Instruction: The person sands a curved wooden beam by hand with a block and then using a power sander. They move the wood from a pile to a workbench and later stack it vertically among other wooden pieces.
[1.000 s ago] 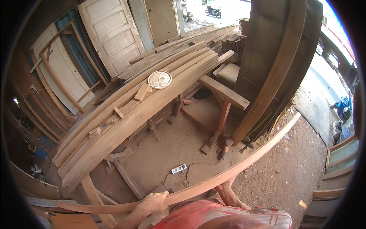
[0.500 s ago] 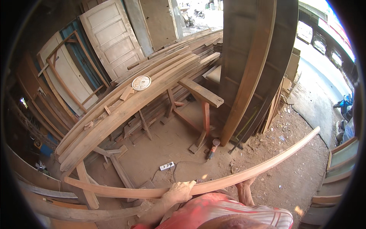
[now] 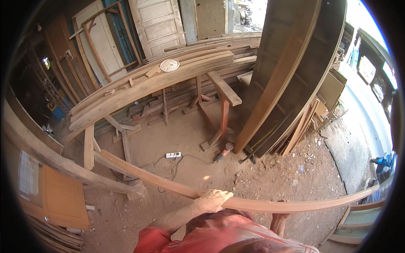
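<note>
A long, narrow wooden plank (image 3: 295, 206) spans the view in front of my body, its right end out over the rubble-strewn ground. My left hand (image 3: 213, 200) is closed over its upper edge, near the middle. Farther right, my right hand (image 3: 280, 216) grips the plank from below, its fingers partly hidden behind the wood. The plank's left end (image 3: 110, 158) reaches across near a wooden trestle (image 3: 89, 147); whether they touch I cannot tell.
An orange power tool (image 3: 223, 152) with a round disc and a white power strip (image 3: 173, 155) lie on the dirt floor, cords trailing. Beyond them, stacked boards (image 3: 160, 82) rest on trestles under a round lid (image 3: 169, 65). Tall dark panels (image 3: 291, 84) stand upright to the right.
The view has turned, and the plank has swung with me: its left end now sits higher in the picture, its right end lower. Both hands keep hold of it.
</note>
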The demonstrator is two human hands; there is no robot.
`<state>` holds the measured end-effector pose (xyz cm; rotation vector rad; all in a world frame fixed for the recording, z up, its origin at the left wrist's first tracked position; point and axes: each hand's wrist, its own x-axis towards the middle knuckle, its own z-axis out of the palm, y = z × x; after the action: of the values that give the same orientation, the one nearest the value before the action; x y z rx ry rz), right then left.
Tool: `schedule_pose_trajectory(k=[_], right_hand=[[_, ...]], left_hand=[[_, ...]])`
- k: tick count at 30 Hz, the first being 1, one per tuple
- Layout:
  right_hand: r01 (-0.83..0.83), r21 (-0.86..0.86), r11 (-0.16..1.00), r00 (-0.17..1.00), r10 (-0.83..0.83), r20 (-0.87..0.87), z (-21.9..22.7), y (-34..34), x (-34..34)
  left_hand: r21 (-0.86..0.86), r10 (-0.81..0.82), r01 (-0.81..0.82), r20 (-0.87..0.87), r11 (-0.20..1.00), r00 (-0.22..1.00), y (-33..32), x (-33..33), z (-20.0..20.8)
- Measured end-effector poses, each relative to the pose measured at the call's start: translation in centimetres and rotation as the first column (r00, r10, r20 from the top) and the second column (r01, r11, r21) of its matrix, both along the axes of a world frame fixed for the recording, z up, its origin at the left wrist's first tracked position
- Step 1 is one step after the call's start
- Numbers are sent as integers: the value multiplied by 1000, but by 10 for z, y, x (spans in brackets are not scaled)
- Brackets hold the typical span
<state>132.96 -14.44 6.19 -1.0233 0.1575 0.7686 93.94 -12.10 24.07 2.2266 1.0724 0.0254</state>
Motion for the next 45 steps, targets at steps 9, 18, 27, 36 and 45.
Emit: schedule_pose_trajectory(k=[9, 18, 27, 36, 45], right_hand=[[-172, 17, 985, 975, 167, 144, 45, 27, 119], [-548, -50, 835, 772, 528, 353, 85, 49, 130], [-762, 66, 644, 624, 704, 339, 100, 2, 24], [-888, 183, 422, 460, 822, 337, 124, -147, -94], [-973, 161, 165, 221, 866, 448, 143, -287, -146]], left_hand=[[24, 74, -81, 194, 996, 978, -50, 150, -46], [13, 245, -261, 301, 965, 922, -139, 218, -69], [41, 529, -560, 277, 827, 802, -249, 179, -80], [192, 844, -861, 183, 472, 504, -446, 118, -115], [98, 973, -986, 172, 137, 152, -610, 118, -176]])
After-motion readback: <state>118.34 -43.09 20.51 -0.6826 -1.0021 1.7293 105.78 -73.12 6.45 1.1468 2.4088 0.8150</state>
